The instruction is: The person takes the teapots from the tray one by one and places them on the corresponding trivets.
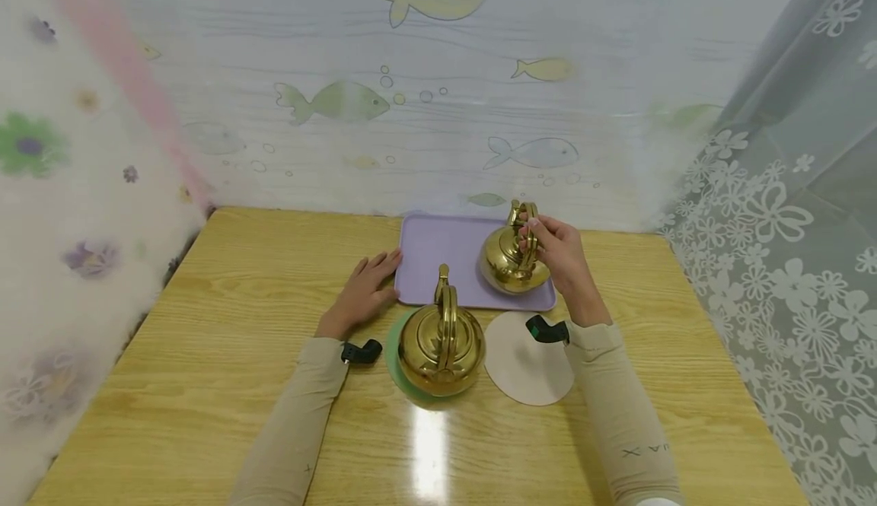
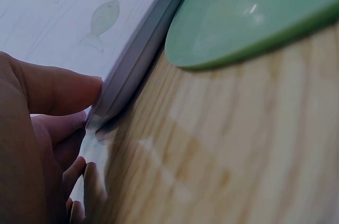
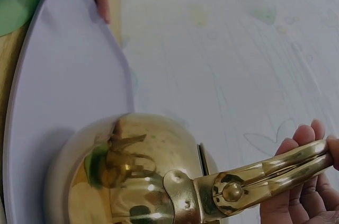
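Note:
My right hand (image 1: pixel 558 255) grips the upright handle of a shiny gold teapot (image 1: pixel 496 262), its fingers curled round it in the right wrist view. This teapot (image 3: pixel 137 171) is over the right part of a lilac tray (image 1: pixel 438 255); I cannot tell whether its base touches. At the tray's left edge lies my left hand (image 1: pixel 361 293), fingers fairly straight, with the thumb (image 2: pixel 69 89) against the rim in the left wrist view. A second gold teapot (image 1: pixel 418 354) stands on a green round mat (image 1: pixel 393 346) in front of the tray.
A pale round mat (image 1: pixel 521 373) lies right of the nearer teapot, below my right wrist. The wooden table (image 1: pixel 205 384) meets a fish-patterned curtain (image 1: pixel 329 171) at the back. A flower-patterned curtain (image 1: pixel 808 293) hangs along the right side.

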A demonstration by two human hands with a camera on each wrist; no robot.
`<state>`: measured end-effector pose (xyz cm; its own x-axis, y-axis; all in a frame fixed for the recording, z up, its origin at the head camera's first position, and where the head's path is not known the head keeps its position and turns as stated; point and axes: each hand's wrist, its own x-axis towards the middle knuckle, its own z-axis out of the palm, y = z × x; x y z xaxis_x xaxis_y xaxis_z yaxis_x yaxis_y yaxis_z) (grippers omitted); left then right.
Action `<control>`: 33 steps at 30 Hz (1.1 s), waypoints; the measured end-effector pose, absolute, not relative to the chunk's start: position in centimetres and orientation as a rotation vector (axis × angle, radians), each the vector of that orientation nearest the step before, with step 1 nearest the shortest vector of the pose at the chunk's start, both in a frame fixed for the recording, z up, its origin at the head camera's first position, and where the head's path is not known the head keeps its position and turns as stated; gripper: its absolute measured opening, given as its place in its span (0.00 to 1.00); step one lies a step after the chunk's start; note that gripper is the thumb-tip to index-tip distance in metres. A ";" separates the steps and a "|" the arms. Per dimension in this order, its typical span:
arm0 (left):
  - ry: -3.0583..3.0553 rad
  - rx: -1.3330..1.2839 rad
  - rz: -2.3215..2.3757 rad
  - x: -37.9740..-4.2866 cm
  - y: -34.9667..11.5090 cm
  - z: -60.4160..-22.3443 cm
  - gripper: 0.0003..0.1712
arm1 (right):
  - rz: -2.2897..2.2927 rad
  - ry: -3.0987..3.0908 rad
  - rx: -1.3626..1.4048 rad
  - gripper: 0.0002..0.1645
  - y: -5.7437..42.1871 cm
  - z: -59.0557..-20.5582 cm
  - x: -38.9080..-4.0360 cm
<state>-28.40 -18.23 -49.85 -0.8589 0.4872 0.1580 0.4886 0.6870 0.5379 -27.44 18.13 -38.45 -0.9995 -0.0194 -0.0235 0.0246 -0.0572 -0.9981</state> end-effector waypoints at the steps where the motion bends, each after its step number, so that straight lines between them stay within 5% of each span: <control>1: -2.882 -0.831 -0.921 -28.4 -18.3 -49.9 0.42 | -2.263 2.131 0.006 0.31 18.1 -38.4 -27.4; 33: -2.907 -0.808 -0.930 -28.2 -18.0 -49.5 0.42 | -2.479 2.183 -0.190 0.26 17.9 -40.1 -27.6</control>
